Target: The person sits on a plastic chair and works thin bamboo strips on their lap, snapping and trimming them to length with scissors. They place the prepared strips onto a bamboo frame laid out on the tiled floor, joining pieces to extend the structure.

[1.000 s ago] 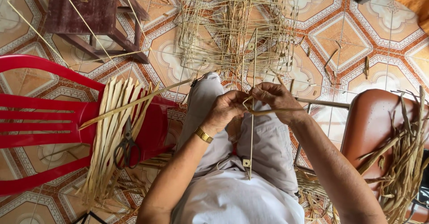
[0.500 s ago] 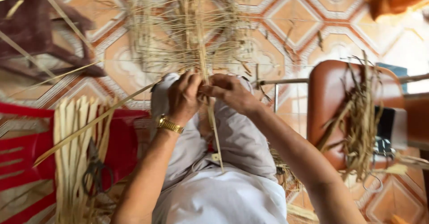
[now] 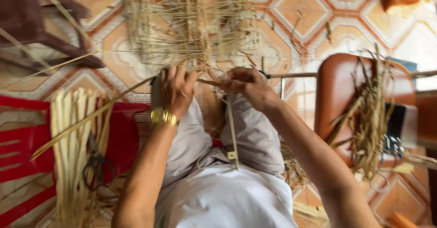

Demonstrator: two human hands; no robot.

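Observation:
My left hand (image 3: 176,89) and my right hand (image 3: 246,86) meet above my knees, both pinching thin pale bamboo strips. The strips belong to a loose open weave (image 3: 191,23) that fans out over the tiled floor ahead of me. One flat strip (image 3: 231,132) hangs down from my right hand across my lap. A long strip (image 3: 91,119) runs from my left hand out to the lower left. A gold watch band (image 3: 165,117) sits on my left wrist. The picture is blurred.
A red plastic chair (image 3: 27,150) on the left carries a bundle of flat pale strips (image 3: 73,150) and dark scissors (image 3: 96,164). A brown chair (image 3: 339,96) on the right holds dried fibres (image 3: 371,119). A dark wooden stool (image 3: 36,23) stands at upper left.
My view has swung right and tilted, so the weave sits higher in the picture. My hands have drawn apart a little, still on the strips.

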